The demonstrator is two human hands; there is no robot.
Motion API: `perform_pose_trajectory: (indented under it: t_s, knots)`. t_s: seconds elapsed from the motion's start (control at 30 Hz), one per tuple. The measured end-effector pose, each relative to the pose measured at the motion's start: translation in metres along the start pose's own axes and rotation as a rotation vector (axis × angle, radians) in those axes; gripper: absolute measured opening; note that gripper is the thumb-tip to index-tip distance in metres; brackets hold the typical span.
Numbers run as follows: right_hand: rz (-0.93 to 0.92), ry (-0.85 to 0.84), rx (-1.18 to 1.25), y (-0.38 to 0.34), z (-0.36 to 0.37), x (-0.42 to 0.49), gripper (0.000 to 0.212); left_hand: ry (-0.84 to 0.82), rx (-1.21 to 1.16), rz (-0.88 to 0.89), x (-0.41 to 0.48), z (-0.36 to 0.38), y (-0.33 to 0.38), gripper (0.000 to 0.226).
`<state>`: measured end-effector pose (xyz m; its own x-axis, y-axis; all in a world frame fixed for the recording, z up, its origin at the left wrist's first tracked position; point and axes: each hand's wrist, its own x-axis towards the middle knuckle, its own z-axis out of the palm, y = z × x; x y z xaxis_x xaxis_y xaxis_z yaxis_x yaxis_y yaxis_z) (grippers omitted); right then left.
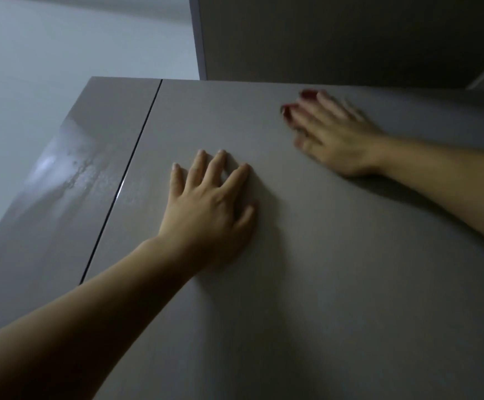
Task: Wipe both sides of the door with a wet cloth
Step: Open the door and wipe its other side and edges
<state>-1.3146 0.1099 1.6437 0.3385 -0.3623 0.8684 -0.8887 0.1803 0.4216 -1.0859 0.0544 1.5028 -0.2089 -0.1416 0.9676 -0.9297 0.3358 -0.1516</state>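
The grey door (321, 269) fills most of the view, seen from close up looking toward its top edge. My left hand (209, 209) lies flat on the door near the middle with its fingers spread and nothing in it. My right hand (336, 140) is blurred and presses against the door near the top edge on the right. A red cloth (307, 94) shows in small bits from under its fingertips; most of the cloth is hidden by the hand.
A thin dark seam (137, 157) runs down the left, separating the door from a glossy grey panel (76, 183) with wet streaks. A pale wall (47, 53) lies to the upper left. A dark surface (336, 39) rises above the door's top edge.
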Motion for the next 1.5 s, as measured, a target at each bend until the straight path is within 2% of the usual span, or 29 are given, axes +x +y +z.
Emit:
perform_pose_trajectory:
  t_s: [0.07, 0.13, 0.27, 0.33, 0.5, 0.57, 0.7, 0.77, 0.83, 0.9, 1.03, 1.1, 1.23, 1.27, 1.37, 1.43, 1.5]
  knots:
    - [0.141, -0.010, 0.044, 0.012, -0.011, 0.025, 0.068, -0.001, -0.003, -0.023, 0.000, -0.001, 0.005, 0.089]
    - [0.182, 0.012, 0.083, 0.009, -0.013, 0.031, 0.068, 0.007, -0.002, -0.052, 0.001, -0.004, 0.011, 0.091]
    - [-0.029, 0.033, 0.051, -0.009, 0.006, -0.026, 0.068, 0.049, -0.066, -0.008, 0.003, -0.006, 0.033, 0.085]
    - [-0.078, 0.038, 0.027, 0.004, 0.012, -0.034, 0.067, 0.023, -0.103, 0.042, 0.005, -0.005, 0.047, 0.080]
    - [0.252, 0.018, 0.100, 0.062, -0.007, 0.020, 0.066, -0.024, -0.047, 0.064, 0.012, 0.000, 0.072, 0.077]
    - [0.206, 0.025, 0.095, 0.054, -0.005, 0.006, 0.067, -0.023, -0.018, 0.058, 0.013, 0.001, 0.073, 0.077]
    - [-0.018, 0.037, 0.056, 0.041, 0.019, -0.051, 0.066, -0.063, -0.005, 0.054, 0.012, 0.001, 0.074, 0.085]
    - [0.015, 0.006, 0.066, 0.062, 0.014, -0.037, 0.069, -0.056, 0.002, 0.035, 0.012, 0.000, 0.077, 0.088]
    - [0.146, 0.011, 0.106, 0.084, 0.005, -0.012, 0.077, -0.042, 0.030, 0.019, 0.011, 0.000, 0.085, 0.089]
    - [0.235, 0.023, 0.156, 0.091, 0.001, -0.007, 0.072, -0.041, 0.033, 0.037, 0.011, -0.001, 0.095, 0.089]
    - [0.093, 0.055, 0.102, 0.073, 0.021, -0.065, 0.066, -0.077, -0.052, 0.089, 0.012, 0.001, 0.131, 0.089]
    - [0.047, 0.047, 0.078, 0.091, 0.026, -0.070, 0.064, -0.086, -0.054, 0.106, 0.011, 0.005, 0.148, 0.084]
    - [0.330, 0.043, 0.214, 0.152, 0.011, -0.042, 0.065, -0.081, -0.051, 0.112, 0.009, 0.011, 0.173, 0.084]
    - [0.352, 0.046, 0.234, 0.158, 0.011, -0.043, 0.067, -0.084, -0.044, 0.110, 0.008, 0.012, 0.177, 0.086]
    - [0.199, 0.055, 0.131, 0.146, 0.028, -0.084, 0.072, -0.083, -0.021, 0.102, 0.006, 0.014, 0.186, 0.086]
    - [0.081, 0.051, 0.085, 0.149, 0.041, -0.115, 0.066, -0.084, -0.003, 0.099, 0.004, 0.018, 0.193, 0.085]
    - [0.082, 0.027, 0.043, 0.178, 0.040, -0.113, 0.063, -0.070, -0.005, 0.113, -0.001, 0.022, 0.203, 0.085]
